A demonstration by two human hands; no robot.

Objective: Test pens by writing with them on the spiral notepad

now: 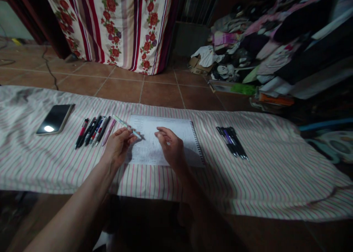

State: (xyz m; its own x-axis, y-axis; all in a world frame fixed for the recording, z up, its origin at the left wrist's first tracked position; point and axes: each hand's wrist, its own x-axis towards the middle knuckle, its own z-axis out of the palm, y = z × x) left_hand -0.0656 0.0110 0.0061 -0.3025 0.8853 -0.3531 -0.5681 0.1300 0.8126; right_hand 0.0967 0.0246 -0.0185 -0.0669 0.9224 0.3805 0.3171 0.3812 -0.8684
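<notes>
Lightly pinched: a slim, pale pen above the notebook

My left grip (120, 143) is narrow, thumb and fingers closed on the pale pen (120, 121), a thin, patterned barrel slanting down to a dark end over the left part of the notebook (151, 152). My right grip (172, 145) is empty, loosely curled and partly open over the page; I cannot tell whether it touches the paper. The notebook lies flat, its white page covered in faint marks, with a spiral binding down the right side.

Just left of my left grip, a slanted row of slender pens ends in a smooth pink pen (109, 132). Beyond them a flat, glossy phone (56, 119) reflects a bright spot. Well to the right, a purple pen (228, 136) lies among black ones. Wrinkled, striped cloth (275, 163) covers the surface.

Farther out, on the tiled floor (124, 86), white fabric (205, 56) lies in or over a brown cardboard box (197, 66), beside heaped clothes.
</notes>
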